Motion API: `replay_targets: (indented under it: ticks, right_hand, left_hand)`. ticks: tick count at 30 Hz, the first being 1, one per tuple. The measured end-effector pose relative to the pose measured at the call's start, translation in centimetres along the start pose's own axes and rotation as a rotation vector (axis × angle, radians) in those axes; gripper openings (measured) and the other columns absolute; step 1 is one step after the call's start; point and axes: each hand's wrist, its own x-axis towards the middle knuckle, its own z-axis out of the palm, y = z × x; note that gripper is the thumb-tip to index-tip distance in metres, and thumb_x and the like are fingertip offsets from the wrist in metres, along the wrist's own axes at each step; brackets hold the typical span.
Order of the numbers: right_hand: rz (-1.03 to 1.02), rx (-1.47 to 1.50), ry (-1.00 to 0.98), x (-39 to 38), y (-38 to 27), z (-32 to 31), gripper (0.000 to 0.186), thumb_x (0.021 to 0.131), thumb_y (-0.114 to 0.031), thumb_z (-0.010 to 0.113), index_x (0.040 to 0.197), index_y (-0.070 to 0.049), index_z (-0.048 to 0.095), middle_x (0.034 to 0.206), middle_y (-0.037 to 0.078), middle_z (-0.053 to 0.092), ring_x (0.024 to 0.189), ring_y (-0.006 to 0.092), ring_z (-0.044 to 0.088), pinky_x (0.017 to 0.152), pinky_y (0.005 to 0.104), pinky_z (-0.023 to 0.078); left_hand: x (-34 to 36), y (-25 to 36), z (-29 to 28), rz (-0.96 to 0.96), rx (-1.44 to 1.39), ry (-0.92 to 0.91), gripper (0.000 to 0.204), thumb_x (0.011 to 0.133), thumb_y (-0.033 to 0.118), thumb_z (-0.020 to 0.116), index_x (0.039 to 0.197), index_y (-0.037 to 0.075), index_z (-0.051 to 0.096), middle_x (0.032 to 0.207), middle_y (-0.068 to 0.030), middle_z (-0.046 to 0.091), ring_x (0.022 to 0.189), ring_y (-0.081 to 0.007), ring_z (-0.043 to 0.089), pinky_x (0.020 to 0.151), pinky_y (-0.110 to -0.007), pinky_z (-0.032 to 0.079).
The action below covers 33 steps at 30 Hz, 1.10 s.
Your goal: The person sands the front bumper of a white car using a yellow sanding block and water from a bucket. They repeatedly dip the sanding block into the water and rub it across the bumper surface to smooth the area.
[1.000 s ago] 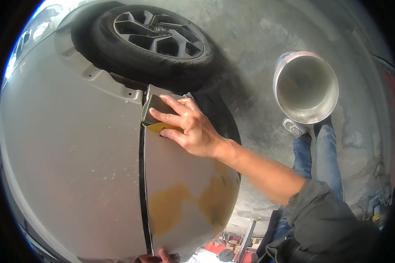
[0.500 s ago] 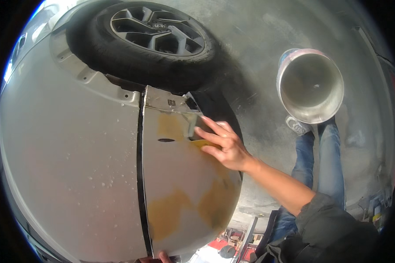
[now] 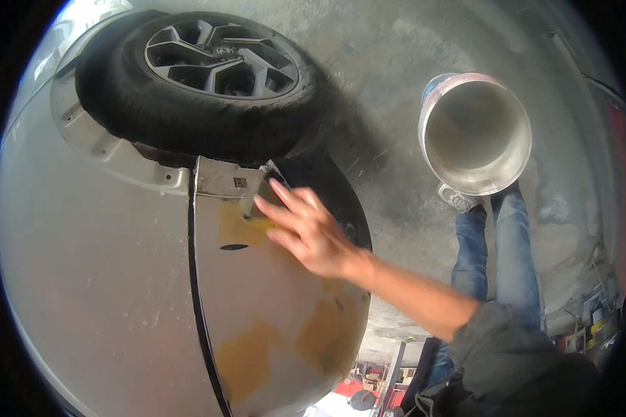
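My right hand (image 3: 306, 226) presses a dark, flat sanding pad (image 3: 263, 200) against the upper part of a light grey car body panel (image 3: 257, 285). Its fingers lie along the pad, with the thumb at the lower side; the hand is slightly blurred. Under and around the pad is a yellowish filler patch (image 3: 231, 221), and larger patches (image 3: 247, 358) mark the panel's lower part. A small dark oval opening (image 3: 234, 247) sits left of my hand. My left hand is out of the picture.
A car wheel (image 3: 222, 59) stands above the panel. A dark gap (image 3: 200, 306) separates it from the large grey panel (image 3: 111, 264) at left. On the concrete floor (image 3: 368, 83) at right is a whitish bucket (image 3: 476, 135), beside my jean-clad legs (image 3: 511, 243).
My right hand and the pad have moved left across the panel. The view has shifted too, so wheel, panel and bucket appear further left. My left hand has left the lower edge.
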Motion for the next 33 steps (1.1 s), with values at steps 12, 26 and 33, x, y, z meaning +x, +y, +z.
replay_targets:
  ticks: [12, 26, 33]
  right_hand:
    - [-0.023, 0.09, -0.208, 1.5, 2.1, -1.6, 0.055, 0.097, -0.022, 0.07, 0.15, -0.014, 0.058, 0.16, 0.022, 0.045, 0.126, 0.032, 0.052, 0.112, 0.0413, 0.043]
    - [0.212, -0.05, -0.201, -4.5, 2.6, -3.2, 0.052, 0.096, -0.028, 0.069, 0.146, -0.012, 0.062, 0.154, 0.027, 0.049, 0.124, 0.0392, 0.057, 0.112, 0.0432, 0.044]
    - [0.109, -0.023, 0.018, -0.4, 0.9, 0.3, 0.048, 0.095, -0.025, 0.07, 0.14, -0.009, 0.066, 0.152, 0.027, 0.05, 0.12, 0.0397, 0.056, 0.107, 0.0432, 0.047]
  left_hand:
    - [0.1, 2.8, 1.6, -0.014, -0.067, -0.024, 0.059, 0.084, 0.031, 0.089, 0.124, -0.001, 0.059, 0.117, -0.0156, 0.069, 0.098, -0.0234, 0.062, 0.087, -0.042, 0.052]
    - [0.0, 0.9, 0.4, 0.025, 0.017, 0.012, 0.049, 0.084, 0.029, 0.089, 0.11, -0.001, 0.06, 0.102, -0.0138, 0.07, 0.087, -0.0212, 0.058, 0.079, -0.041, 0.049]
    - [0.0, 1.1, 0.6, 0.016, -0.012, -0.025, 0.049, 0.085, 0.025, 0.088, 0.116, -0.001, 0.06, 0.107, -0.0145, 0.069, 0.092, -0.0222, 0.06, 0.083, -0.041, 0.05]
